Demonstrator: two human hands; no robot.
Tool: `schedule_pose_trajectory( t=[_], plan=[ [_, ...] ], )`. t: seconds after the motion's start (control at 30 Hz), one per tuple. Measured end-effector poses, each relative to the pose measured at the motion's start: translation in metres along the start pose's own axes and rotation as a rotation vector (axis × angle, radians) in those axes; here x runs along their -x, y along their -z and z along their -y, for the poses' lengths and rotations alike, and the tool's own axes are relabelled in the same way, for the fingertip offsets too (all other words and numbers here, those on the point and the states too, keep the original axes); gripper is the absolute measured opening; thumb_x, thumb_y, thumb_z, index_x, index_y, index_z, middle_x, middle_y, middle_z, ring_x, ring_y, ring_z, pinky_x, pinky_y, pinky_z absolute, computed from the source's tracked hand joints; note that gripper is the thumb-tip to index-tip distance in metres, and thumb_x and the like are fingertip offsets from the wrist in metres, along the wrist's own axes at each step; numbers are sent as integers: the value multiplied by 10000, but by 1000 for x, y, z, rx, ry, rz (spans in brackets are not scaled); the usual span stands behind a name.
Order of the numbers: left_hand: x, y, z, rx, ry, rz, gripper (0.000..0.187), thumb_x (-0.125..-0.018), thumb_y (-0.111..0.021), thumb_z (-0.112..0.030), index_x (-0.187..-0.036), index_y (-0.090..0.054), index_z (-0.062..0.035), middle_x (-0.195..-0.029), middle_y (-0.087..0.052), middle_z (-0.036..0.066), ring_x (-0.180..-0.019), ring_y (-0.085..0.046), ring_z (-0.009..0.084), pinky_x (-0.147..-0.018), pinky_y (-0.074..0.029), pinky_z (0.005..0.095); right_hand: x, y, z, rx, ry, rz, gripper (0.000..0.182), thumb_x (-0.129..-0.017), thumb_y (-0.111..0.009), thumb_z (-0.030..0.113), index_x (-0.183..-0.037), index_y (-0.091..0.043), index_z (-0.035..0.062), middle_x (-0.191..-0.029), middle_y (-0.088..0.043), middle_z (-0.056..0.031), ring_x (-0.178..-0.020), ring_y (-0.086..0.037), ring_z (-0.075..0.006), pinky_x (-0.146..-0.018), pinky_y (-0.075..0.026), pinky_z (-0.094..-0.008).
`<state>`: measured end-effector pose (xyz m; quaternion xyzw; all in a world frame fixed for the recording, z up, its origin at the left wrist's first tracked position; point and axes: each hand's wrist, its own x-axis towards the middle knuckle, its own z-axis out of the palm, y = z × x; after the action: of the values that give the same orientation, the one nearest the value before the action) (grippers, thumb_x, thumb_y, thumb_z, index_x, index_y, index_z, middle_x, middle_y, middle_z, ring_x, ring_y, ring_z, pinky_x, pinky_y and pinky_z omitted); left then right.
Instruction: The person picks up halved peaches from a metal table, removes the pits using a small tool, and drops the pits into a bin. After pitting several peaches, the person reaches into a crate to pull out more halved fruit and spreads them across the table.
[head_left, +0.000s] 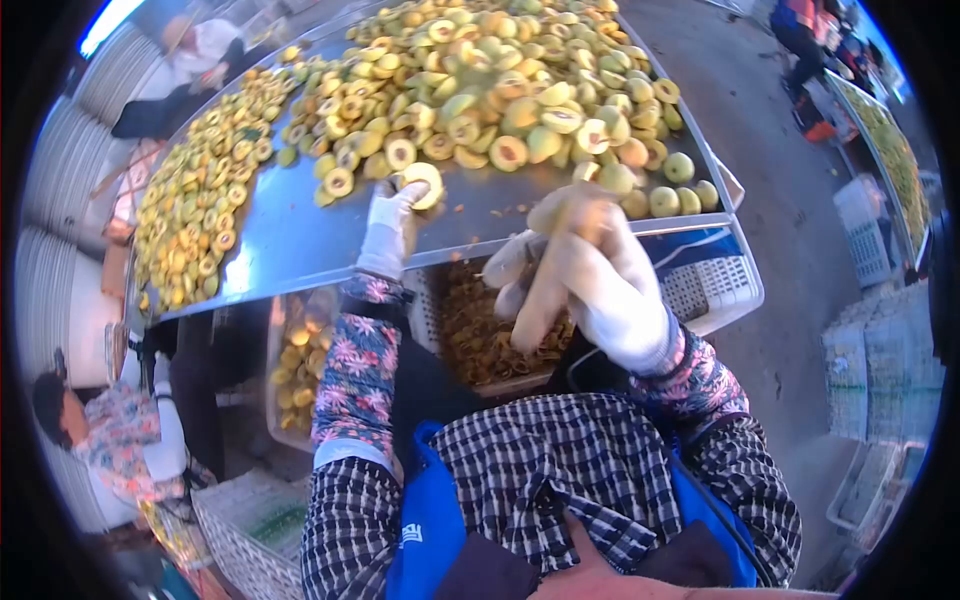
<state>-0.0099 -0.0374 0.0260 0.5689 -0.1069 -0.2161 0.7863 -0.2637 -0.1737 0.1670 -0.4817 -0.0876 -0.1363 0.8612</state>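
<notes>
My left hand (398,205), in a white glove, holds a halved yellow-green fruit (422,186) by its edge, cut face showing, just over the front part of the metal table (330,240). My right hand (590,270), also gloved, is above the table's front edge and smeared by motion; whatever its fingers hold, if anything, cannot be made out. Beyond both hands lies a big pile of halved and whole fruit (470,90). Below the table edge, between my arms, a crate (425,310) contains brown fruit scraps (490,330).
A crate of yellow fruit (300,370) stands below the table at left. A white perforated crate (720,285) is at the right corner. Co-workers sit at the left (110,430) and far left back (205,50). Stacked crates (880,360) stand at right.
</notes>
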Motion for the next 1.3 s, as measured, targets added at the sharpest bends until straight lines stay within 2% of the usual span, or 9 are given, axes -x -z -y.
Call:
schedule_pose_trajectory(
  t=[0.07,0.1,0.17,0.2,0.37,0.77,1.07,1.17,1.3],
  plan=[
    [44,-13,-14,279,159,56,445,-841,-573,23,-1252,-446,-90,-1069,-589,169,-918,-641,329,-807,-579,391,-7,32,-35,416,-187,22,221,-996,-465,216,-1104,-459,24,-808,-636,-73,-679,-637,-126,-581,-477,-238],
    [62,-19,-13,290,158,42,445,-841,-573,23,-1252,-446,-90,-1069,-589,169,-918,-641,329,-807,-579,391,-8,34,-45,663,-350,-9,248,-975,-518,241,-1085,-468,26,-798,-649,-126,-674,-661,-174,-568,-490,-289],
    [87,-31,-7,568,78,80,313,-892,-567,-66,-1187,-480,-10,-1117,-582,170,-1034,-611,323,-863,-561,385,-1,44,-78,1242,-100,19,292,-944,-562,259,-1101,-471,29,-779,-649,-184,-684,-668,-263,-580,-507,-350],
    [92,-33,-5,673,131,129,316,-949,-544,-212,-1197,-480,-27,-1190,-558,186,-1108,-575,332,-929,-519,421,0,45,-88,1251,-104,28,292,-944,-562,259,-1101,-471,29,-779,-649,-184,-684,-668,-263,-580,-507,-350],
    [116,-54,1,737,159,124,464,-986,-436,-443,-1186,-488,-28,-1204,-575,197,-1121,-562,361,-974,-464,481,3,36,-103,1494,240,-8,327,-906,-606,284,-1090,-504,34,-705,-643,-176,-637,-654,-321,-554,-511,-390],
    [114,-52,0,927,346,35,241,-902,-496,-162,-1067,-578,-7,-1091,-629,178,-1043,-590,409,-969,-463,518,13,35,-103,1659,222,45,368,-911,-573,287,-1150,-493,19,-707,-652,-167,-654,-663,-319,-572,-517,-417],
    [116,-59,10,708,248,-83,318,-927,-593,-337,-927,-576,-20,-972,-633,154,-906,-632,326,-840,-527,429,19,40,-112,1669,24,185,453,-916,-542,269,-1236,-429,-32,-768,-660,-196,-655,-660,-344,-580,-516,-442],
    [125,-69,5,696,202,-137,306,-933,-599,-327,-1017,-526,-42,-888,-614,104,-822,-637,242,-742,-557,376,19,41,-114,1591,3,171,487,-922,-532,264,-1269,-395,-49,-791,-657,-218,-658,-656,-358,-577,-511,-449],
    [128,-70,4,663,209,-145,315,-933,-599,-337,-1006,-533,-38,-886,-613,109,-796,-636,246,-699,-564,376,17,49,-123,1354,84,196,509,-933,-532,305,-1262,-391,-57,-697,-636,-194,-573,-634,-332,-537,-505,-418]
  ],
)
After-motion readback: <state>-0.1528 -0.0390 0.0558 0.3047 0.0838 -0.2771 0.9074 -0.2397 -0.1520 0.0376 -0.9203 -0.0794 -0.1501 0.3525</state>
